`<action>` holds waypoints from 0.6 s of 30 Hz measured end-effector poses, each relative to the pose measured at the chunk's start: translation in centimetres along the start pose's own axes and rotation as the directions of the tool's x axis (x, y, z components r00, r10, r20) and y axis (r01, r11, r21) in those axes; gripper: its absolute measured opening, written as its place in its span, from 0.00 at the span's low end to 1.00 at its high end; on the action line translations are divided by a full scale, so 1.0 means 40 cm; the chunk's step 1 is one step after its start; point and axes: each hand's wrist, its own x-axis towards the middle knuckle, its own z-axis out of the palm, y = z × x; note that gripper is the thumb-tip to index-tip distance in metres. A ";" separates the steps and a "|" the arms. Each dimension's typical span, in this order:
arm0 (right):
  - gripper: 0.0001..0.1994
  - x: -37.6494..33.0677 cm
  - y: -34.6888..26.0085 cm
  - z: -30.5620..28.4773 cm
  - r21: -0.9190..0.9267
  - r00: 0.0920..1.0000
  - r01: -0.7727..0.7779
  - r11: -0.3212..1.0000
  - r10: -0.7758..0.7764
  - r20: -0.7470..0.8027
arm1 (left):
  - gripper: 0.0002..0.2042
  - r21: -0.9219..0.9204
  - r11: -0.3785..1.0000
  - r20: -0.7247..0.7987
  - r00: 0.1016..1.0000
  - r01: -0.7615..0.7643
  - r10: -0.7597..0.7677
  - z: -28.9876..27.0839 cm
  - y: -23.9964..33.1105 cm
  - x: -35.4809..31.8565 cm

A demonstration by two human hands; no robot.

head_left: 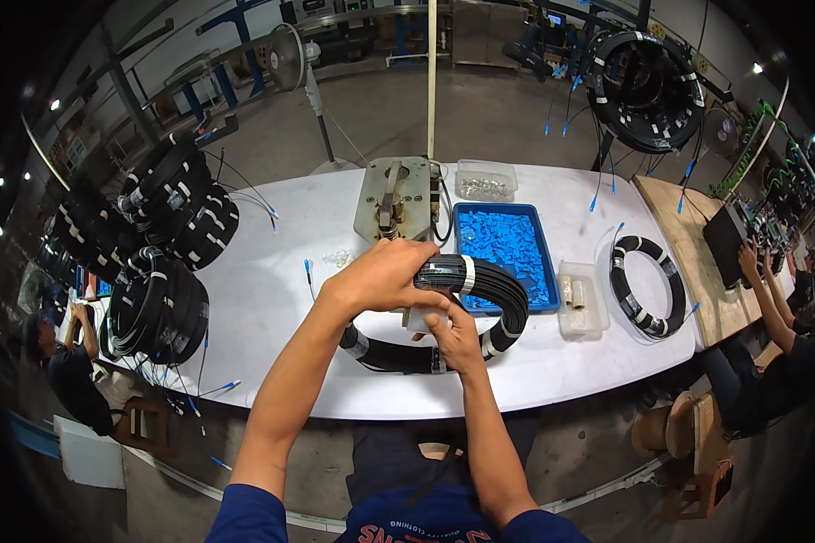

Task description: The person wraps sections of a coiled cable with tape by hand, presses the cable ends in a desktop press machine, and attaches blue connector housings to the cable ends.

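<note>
left hand: [380,276] wrapped over the top of the black cable coil [480,299], fingers closed on it near a white tape band.
right hand: [451,333] inside the coil's ring, fingers pinched on a small pale tag [419,318] at the coil's inner edge.
cable coil: lifted and tilted over the near middle of the white worktop [272,299]; several white bands around it; lower arc close to the worktop surface, contact cannot tell.
blue tray: [503,244] just behind the coil, full of small blue parts, partly hidden by the coil.
metal fixture: [396,199] grey plate with a lever, behind the left hand, beside the tray.
clear boxes: 1 [486,179] behind the tray with small clear parts; 1 [578,299] right of the tray.
second coil: [647,285] flat on the worktop, far right, well apart from the hands.
stacked coils: [167,253] piled at the worktop's left end.
hanging coil: [647,77] on a stand behind the worktop, right.
loose blue-tipped cable: [309,271] on the worktop left of the left hand.
others: 1 person [770,317] at a wooden bench on the right, 1 person [72,362] low on the left.
</note>
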 end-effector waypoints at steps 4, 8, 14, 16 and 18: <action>0.14 0.011 0.012 -0.026 -0.003 0.998 -0.043 0.999 0.043 0.053 | 0.27 -0.037 0.999 0.002 1.000 -0.005 0.005 0.005 -0.008 0.004; 0.15 0.044 0.050 -0.042 -0.200 0.993 0.113 0.973 -0.118 -0.014 | 0.27 -0.043 0.999 -0.013 1.000 -0.004 0.003 0.002 0.006 -0.006; 0.18 0.088 0.064 -0.117 -0.605 0.942 0.335 0.722 -0.276 0.193 | 0.22 0.022 0.999 -0.208 0.977 -0.048 0.052 0.034 0.024 -0.042; 0.19 0.088 0.079 -0.117 -0.688 0.910 0.405 0.602 -0.339 0.240 | 0.21 0.139 0.985 -0.316 0.939 -0.098 0.138 0.055 0.041 -0.050; 0.19 0.083 0.077 -0.098 -0.670 0.932 0.331 0.664 -0.341 0.123 | 0.18 0.273 0.959 -0.344 0.939 0.082 0.018 0.069 0.078 -0.058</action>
